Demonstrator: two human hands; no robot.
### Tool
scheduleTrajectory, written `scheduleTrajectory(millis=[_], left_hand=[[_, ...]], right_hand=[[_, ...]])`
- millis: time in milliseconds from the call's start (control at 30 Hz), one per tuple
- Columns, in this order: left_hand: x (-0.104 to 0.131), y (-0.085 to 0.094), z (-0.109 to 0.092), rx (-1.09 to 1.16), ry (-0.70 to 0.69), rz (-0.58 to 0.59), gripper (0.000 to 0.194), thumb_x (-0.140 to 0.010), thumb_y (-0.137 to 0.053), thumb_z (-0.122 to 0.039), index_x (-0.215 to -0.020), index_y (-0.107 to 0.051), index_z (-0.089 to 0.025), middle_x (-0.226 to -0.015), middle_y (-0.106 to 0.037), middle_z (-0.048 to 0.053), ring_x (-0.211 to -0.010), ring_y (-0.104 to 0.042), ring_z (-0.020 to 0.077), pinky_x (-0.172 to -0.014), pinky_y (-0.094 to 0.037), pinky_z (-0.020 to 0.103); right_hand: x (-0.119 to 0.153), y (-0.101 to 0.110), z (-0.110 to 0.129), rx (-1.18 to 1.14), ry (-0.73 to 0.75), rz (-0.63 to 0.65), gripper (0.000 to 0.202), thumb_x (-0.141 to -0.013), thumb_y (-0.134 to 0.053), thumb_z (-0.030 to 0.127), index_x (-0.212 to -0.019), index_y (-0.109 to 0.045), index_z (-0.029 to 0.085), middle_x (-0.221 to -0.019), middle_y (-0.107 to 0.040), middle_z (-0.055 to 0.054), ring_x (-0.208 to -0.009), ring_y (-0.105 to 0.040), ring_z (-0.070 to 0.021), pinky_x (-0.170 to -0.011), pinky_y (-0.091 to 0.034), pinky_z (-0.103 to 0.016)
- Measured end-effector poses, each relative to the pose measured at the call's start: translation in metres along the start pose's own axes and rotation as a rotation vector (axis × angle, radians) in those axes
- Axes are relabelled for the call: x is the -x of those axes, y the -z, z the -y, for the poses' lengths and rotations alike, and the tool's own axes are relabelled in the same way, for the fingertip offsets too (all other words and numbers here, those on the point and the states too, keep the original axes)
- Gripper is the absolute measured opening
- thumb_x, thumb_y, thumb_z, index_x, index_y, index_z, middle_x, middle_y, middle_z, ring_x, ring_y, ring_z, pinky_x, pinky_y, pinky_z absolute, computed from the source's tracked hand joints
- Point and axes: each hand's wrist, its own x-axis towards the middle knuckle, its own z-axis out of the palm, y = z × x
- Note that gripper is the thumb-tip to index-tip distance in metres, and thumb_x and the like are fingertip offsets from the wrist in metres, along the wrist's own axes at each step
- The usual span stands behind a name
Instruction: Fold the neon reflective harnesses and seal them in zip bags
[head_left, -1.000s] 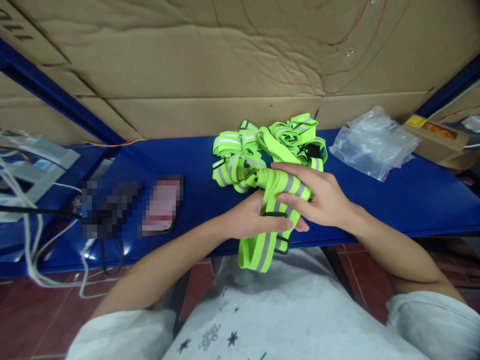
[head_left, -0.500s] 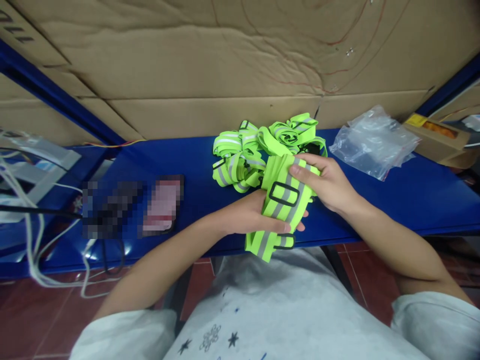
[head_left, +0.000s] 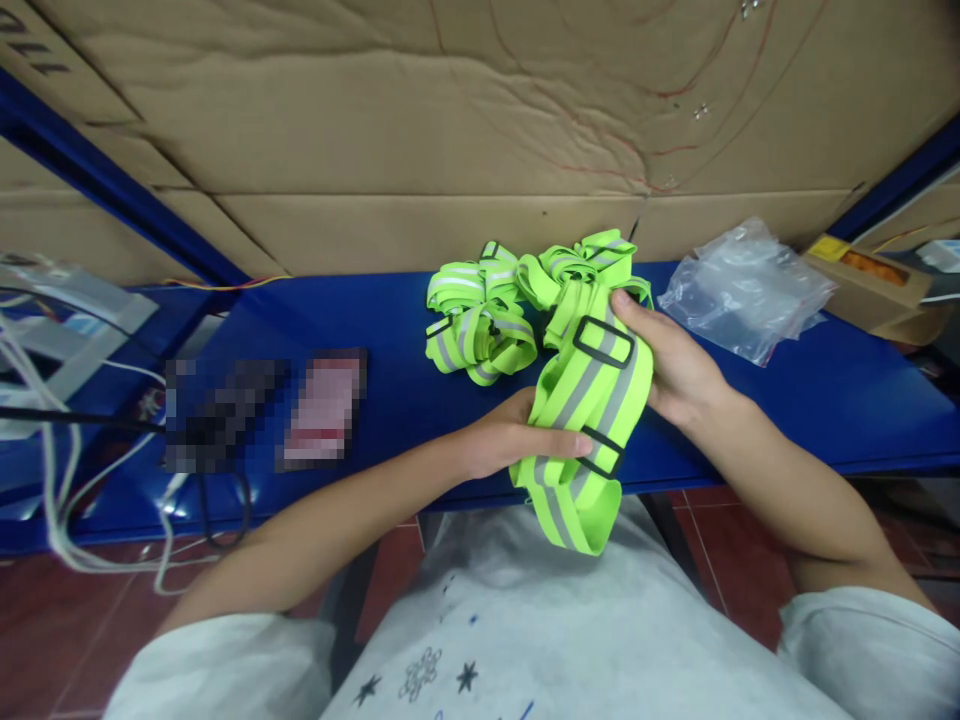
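A folded neon-yellow strap bundle (head_left: 592, 385) with grey reflective stripes and black buckles hangs between my hands at the front edge of the blue table. My left hand (head_left: 517, 438) grips its lower left side, thumb across the front by the lower buckle. At its upper right side, my right hand (head_left: 671, 362) holds it with the thumb near the upper buckle; the other fingers are hidden behind. Behind the bundle lie more coiled straps of the same kind, one group (head_left: 480, 320) at the left and another (head_left: 577, 265) partly covered by the held bundle.
Clear plastic bags (head_left: 750, 290) and a small cardboard box (head_left: 866, 285) are at the right. On the left are a blurred-out phone-like object (head_left: 324, 408), a dark item (head_left: 225, 415) and white cables (head_left: 56, 480). Cardboard (head_left: 375, 120) stands behind the blue table (head_left: 397, 320).
The held bundle has loosened, its lower loop opening out and its buckles shifting right. My right hand has moved slightly right and its thumb has shifted to the bundle's upper edge.
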Motion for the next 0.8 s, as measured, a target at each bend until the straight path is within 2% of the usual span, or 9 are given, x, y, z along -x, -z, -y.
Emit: scheduleTrajectory(millis=[133,267,400,567,667,733,800], left_hand=[[-0.002,0.008,-0.005,-0.283,-0.069,0.008,0.050,-0.071,-0.092,-0.042,-0.110,-0.075,-0.015,-0.108,-0.079,0.009,-0.094,-0.074,0.0212,-0.083,-0.060,0.031],[-0.001,0.012,-0.013,-0.321,-0.025,0.059,0.050,-0.073,-0.090,-0.041,-0.113,-0.073,-0.015,-0.111,-0.078,0.011,-0.097,-0.074,0.0231,-0.086,-0.060,0.034],[0.002,0.012,-0.018,-0.218,-0.020,0.076,0.058,-0.071,-0.092,-0.035,-0.121,-0.070,-0.017,-0.120,-0.077,0.011,-0.107,-0.073,0.0244,-0.091,-0.060,0.034],[0.006,0.013,-0.016,0.039,0.083,0.069,0.051,-0.065,-0.095,-0.034,-0.108,-0.075,-0.014,-0.102,-0.079,0.009,-0.085,-0.075,0.0205,-0.078,-0.061,0.030],[0.001,0.012,-0.010,0.171,0.085,0.098,0.053,-0.072,-0.090,-0.051,-0.106,-0.075,-0.014,-0.097,-0.079,0.010,-0.083,-0.075,0.0216,-0.080,-0.062,0.032],[-0.003,0.011,-0.005,0.184,0.018,0.080,0.056,-0.077,-0.083,-0.062,-0.107,-0.075,-0.016,-0.095,-0.079,0.009,-0.083,-0.074,0.0199,-0.083,-0.061,0.031],[-0.007,0.011,-0.001,0.129,-0.035,0.052,0.056,-0.080,-0.079,-0.066,-0.106,-0.075,-0.016,-0.093,-0.078,0.009,-0.081,-0.073,0.0187,-0.083,-0.060,0.030]], right_hand=[[0.002,-0.002,-0.001,0.039,-0.013,0.080,0.059,-0.090,-0.061,0.074,-0.107,-0.074,0.019,-0.086,-0.078,-0.008,-0.088,-0.078,-0.0264,-0.079,-0.067,-0.041],[0.005,0.002,0.006,-0.010,0.063,-0.038,0.045,-0.090,-0.069,0.063,-0.109,-0.072,0.022,-0.102,-0.079,-0.006,-0.095,-0.078,-0.0253,-0.083,-0.066,-0.041],[0.004,0.010,0.014,-0.096,0.102,-0.105,0.038,-0.091,-0.069,0.058,-0.108,-0.072,0.024,-0.108,-0.079,-0.005,-0.105,-0.076,-0.0269,-0.084,-0.065,-0.040],[-0.002,0.013,0.015,-0.169,0.029,-0.107,0.036,-0.092,-0.068,0.056,-0.107,-0.071,0.023,-0.107,-0.080,-0.004,-0.105,-0.077,-0.0233,-0.083,-0.065,-0.034],[-0.008,0.018,0.017,-0.193,0.024,-0.097,0.031,-0.098,-0.058,0.050,-0.109,-0.070,0.023,-0.111,-0.080,-0.003,-0.108,-0.076,-0.0199,-0.086,-0.063,-0.031],[-0.013,0.024,0.020,-0.252,0.120,-0.130,0.030,-0.101,-0.053,0.045,-0.110,-0.071,0.024,-0.116,-0.079,-0.002,-0.113,-0.074,-0.0198,-0.090,-0.063,-0.032],[-0.017,0.028,0.023,-0.325,0.223,-0.172,0.030,-0.101,-0.053,0.045,-0.110,-0.072,0.023,-0.120,-0.078,-0.003,-0.119,-0.072,-0.0219,-0.095,-0.063,-0.036]])
